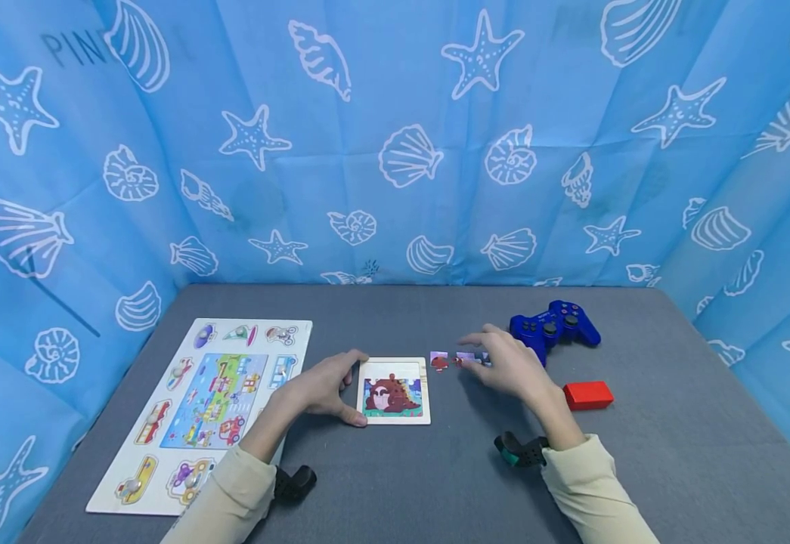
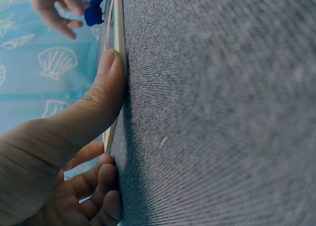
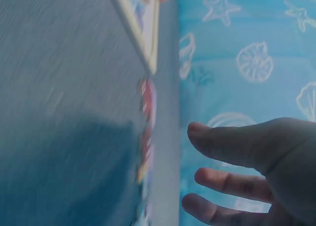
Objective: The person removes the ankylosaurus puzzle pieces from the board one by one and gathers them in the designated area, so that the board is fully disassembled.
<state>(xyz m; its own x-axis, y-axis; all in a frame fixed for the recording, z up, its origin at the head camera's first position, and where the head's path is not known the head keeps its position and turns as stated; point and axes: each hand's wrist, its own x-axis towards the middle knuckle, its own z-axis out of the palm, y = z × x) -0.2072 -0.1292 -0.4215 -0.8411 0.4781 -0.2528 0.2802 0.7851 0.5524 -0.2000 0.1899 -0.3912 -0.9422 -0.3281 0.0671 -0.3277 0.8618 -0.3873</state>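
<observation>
A small wooden puzzle tray (image 1: 392,366) lies flat on the table, a brown creature picture filling its lower part and bare wood showing above. My left hand (image 1: 329,387) holds the tray by its left side, its thumb (image 2: 109,70) against the near edge and the fingers round toward the far corner. To the right of the tray, loose jigsaw pieces (image 1: 438,361) lie in a row. Over that row hovers my right hand (image 1: 506,366), fingers spread and holding nothing; it partly hides the pieces. In the right wrist view, thumb and fingers stand apart from the pieces (image 3: 148,102).
A large white knob puzzle board (image 1: 184,340) with vehicle pieces lies at the left, partly under my left forearm. A blue game controller (image 1: 551,329) sits behind my right hand, and a red block (image 1: 588,395) lies beside my right wrist. A blue shell-patterned curtain (image 1: 395,151) borders the table.
</observation>
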